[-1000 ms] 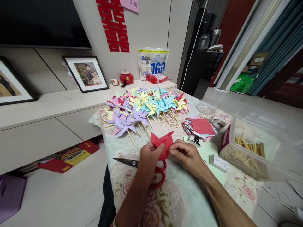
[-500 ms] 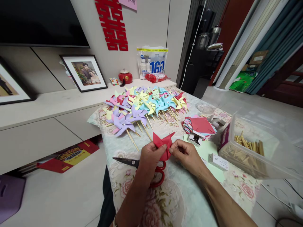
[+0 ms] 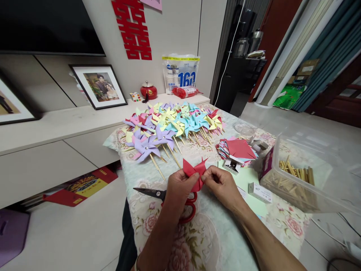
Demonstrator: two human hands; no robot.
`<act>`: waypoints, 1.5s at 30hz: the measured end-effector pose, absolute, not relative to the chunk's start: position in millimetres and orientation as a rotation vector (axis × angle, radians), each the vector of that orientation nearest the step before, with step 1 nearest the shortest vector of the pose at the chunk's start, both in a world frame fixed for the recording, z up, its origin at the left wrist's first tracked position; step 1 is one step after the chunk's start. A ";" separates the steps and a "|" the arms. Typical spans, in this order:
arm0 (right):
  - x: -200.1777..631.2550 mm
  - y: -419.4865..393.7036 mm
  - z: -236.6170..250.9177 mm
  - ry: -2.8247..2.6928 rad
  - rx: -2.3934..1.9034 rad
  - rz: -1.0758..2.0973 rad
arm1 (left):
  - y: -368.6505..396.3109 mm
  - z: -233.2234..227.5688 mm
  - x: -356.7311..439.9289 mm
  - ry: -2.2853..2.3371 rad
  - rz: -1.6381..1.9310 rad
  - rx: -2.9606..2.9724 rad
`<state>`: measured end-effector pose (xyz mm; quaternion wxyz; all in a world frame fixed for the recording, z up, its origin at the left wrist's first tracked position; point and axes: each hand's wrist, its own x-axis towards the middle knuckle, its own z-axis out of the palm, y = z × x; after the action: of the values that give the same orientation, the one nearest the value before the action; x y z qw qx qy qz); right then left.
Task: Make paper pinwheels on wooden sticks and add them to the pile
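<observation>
A folded red paper piece (image 3: 194, 171) is pinched between my left hand (image 3: 177, 192) and my right hand (image 3: 222, 186) just above the flowered tablecloth (image 3: 203, 241). Its corners are bent toward the middle like a pinwheel. Red-handled scissors (image 3: 166, 197) lie on the cloth under my left hand, blades pointing left. A stack of cut coloured paper squares (image 3: 237, 150) with a red one on top sits just beyond my right hand.
A heap of finished paper pinwheels on sticks (image 3: 172, 126) covers the far table end. A clear plastic tub of wooden sticks (image 3: 299, 180) stands at right, small boxes (image 3: 259, 192) beside it. A low cabinet (image 3: 56, 150) with framed photos runs along the left.
Both hands have stayed in place while folding the red paper; its raised points have drawn slightly closer together. The view has shifted a little.
</observation>
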<state>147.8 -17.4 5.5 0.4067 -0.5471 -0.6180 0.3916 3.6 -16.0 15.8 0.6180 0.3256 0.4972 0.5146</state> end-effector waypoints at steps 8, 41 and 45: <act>147.0 -17.3 7.2 -1.580 -1.374 0.986 | -14.9 10.3 3.0 1.132 1.166 0.762; 147.9 -16.8 6.4 -1.473 -1.357 1.128 | -16.5 8.6 1.3 1.106 1.159 0.749; 148.2 -17.0 6.9 -1.456 -1.347 1.140 | -15.6 6.9 1.0 1.029 1.186 0.718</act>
<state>148.2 -17.0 6.9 0.4140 -0.5359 -0.5794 0.4536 1.0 -15.6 6.9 0.6500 0.3161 0.4528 0.5221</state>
